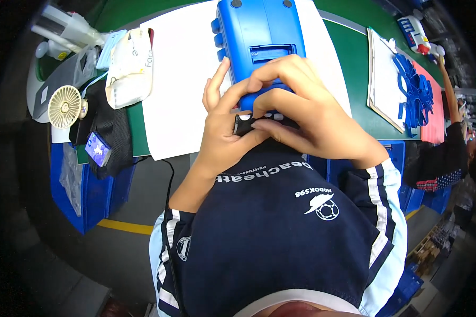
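A blue plastic device lies on a white sheet, with round dark feet at its far end and a recessed slot facing up. At its near end is a black part with small pale pieces along it, mostly covered by my fingers. My left hand pinches the left side of this part between thumb and fingers, its other fingers raised beside the device. My right hand bends over the near end, thumb and fingertips closed on the same part. Whether the part is joined to the device, I cannot tell.
On the left are a small fan, a white package, a black mesh bag and a purple box. A clipboard with blue straps lies right. Another person stands beyond. Blue bins flank the green table.
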`<move>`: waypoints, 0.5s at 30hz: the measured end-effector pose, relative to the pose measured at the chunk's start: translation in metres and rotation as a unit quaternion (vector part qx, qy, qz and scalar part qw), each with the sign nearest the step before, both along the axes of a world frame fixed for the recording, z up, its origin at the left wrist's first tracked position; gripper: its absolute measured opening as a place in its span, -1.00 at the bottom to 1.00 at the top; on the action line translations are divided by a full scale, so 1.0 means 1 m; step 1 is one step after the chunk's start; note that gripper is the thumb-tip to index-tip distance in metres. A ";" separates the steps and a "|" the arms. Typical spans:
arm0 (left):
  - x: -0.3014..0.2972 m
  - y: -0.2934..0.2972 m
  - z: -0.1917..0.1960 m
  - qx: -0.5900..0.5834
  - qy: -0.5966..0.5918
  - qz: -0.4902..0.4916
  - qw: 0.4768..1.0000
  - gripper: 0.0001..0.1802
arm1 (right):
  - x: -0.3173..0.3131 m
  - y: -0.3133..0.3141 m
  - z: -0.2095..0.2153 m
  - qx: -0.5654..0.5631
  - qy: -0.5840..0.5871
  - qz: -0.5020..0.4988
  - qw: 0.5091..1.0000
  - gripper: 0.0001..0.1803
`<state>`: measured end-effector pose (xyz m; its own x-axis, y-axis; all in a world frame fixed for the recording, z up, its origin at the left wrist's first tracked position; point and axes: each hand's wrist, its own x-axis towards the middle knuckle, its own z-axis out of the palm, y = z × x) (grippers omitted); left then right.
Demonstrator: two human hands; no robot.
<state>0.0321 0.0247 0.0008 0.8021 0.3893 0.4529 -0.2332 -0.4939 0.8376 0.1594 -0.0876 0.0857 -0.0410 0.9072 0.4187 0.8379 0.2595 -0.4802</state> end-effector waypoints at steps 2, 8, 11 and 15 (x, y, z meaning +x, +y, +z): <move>0.000 -0.004 0.005 -0.059 0.015 -0.011 0.998 -0.33 | -0.002 -0.003 0.004 -0.012 -0.020 -0.016 1.000 -0.74; -0.001 0.007 0.000 0.051 0.011 -0.043 0.998 -0.72 | 0.002 -0.010 0.013 -0.006 -0.019 -0.054 0.998 -0.75; 0.002 0.008 0.003 0.110 0.025 -0.069 0.991 -0.68 | 0.019 -0.014 -0.005 -0.032 0.139 -0.114 0.983 -0.85; 0.002 0.008 -0.001 0.138 0.029 -0.073 0.987 -0.62 | 0.014 -0.016 -0.024 -0.046 0.165 -0.130 0.977 -0.88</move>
<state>0.0341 0.0327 0.0002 0.8681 0.1366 0.4772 -0.2738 -0.6701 0.6900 0.1730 -0.1034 0.0618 0.3191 0.9034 0.2866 0.6654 0.0018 -0.7465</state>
